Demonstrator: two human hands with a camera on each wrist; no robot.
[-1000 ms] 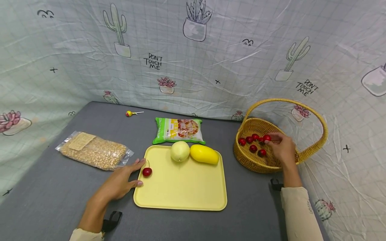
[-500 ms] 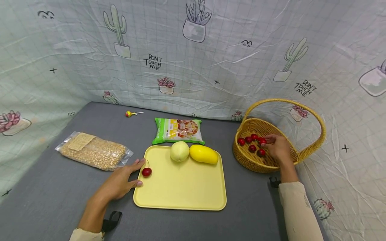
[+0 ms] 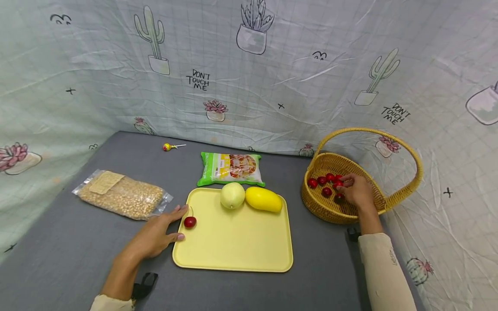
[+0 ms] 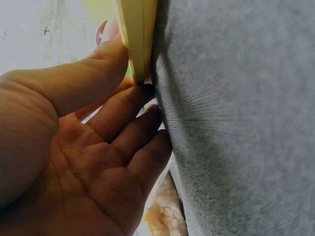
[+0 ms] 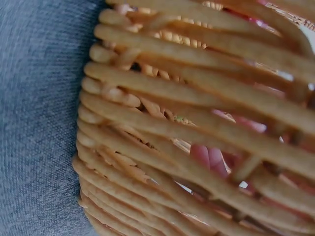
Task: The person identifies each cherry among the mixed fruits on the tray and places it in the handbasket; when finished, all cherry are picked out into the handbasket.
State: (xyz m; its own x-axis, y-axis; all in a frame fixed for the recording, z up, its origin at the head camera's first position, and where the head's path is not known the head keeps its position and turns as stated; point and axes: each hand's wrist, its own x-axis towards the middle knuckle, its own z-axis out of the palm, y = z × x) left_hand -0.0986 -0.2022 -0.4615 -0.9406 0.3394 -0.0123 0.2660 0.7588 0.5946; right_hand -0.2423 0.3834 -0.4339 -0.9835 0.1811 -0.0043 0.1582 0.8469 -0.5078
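Note:
My left hand (image 3: 157,233) rests at the left rim of a yellow tray (image 3: 233,242), thumb and index finger spread along it. In the left wrist view, the thumb lies over the rim and the other fingers reach down to the table. Close to these fingers, a dark red cherry (image 3: 189,222) with a stem lies on the tray. My right hand (image 3: 358,190) is inside a wicker basket (image 3: 323,211), pinching a red cherry (image 3: 337,184) between thumb and fingers. Several other cherries (image 3: 327,191) lie around it. In the right wrist view, the basket weave (image 5: 162,113) mostly hides the hand.
A pale green round fruit (image 3: 232,195) and a yellow mango-shaped fruit (image 3: 263,199) lie along the tray's far side. Behind it is a green-and-white food packet (image 3: 232,167). A bag of kernels (image 3: 124,194) and a lollipop (image 3: 167,147) lie left. The basket's tall handle (image 3: 414,172) arches over it.
My right hand has moved slightly left and down in the basket, bringing the red cherry lower among the others. The left hand and tray have stayed put.

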